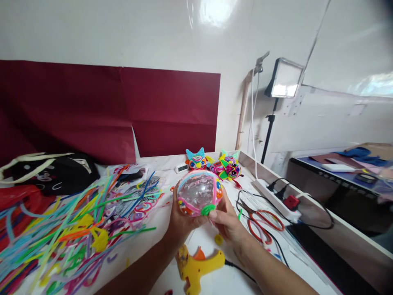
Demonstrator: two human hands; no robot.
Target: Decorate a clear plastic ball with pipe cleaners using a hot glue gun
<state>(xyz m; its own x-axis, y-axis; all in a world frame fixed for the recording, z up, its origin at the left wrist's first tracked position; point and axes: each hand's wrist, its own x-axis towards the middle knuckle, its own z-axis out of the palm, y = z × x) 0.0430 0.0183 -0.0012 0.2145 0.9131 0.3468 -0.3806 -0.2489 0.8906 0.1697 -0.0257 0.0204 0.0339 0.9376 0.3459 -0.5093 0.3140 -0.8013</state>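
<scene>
Between my hands is a round, clear plastic dome [198,190] edged with colourful pipe cleaners, pink and light blue among them. My left hand [181,215] wraps round its left and lower side. The fingers of my right hand [227,219] grip the lower right, with the thumb pressed by a green coiled pipe cleaner piece [208,209]. Orange and blue bits show on the dome's right rim. Beneath my hands a yellow glue gun [202,266] lies on the table, its black cord running right.
Loose pipe cleaners [73,229] spread over the left. Behind stand two colourful pipe cleaner figures [196,159] and a small white digital display [181,168]. Red-handled scissors [264,221] and a power strip [278,200] lie right. A black bag [52,174] sits far left; a lamp [285,80] stands behind.
</scene>
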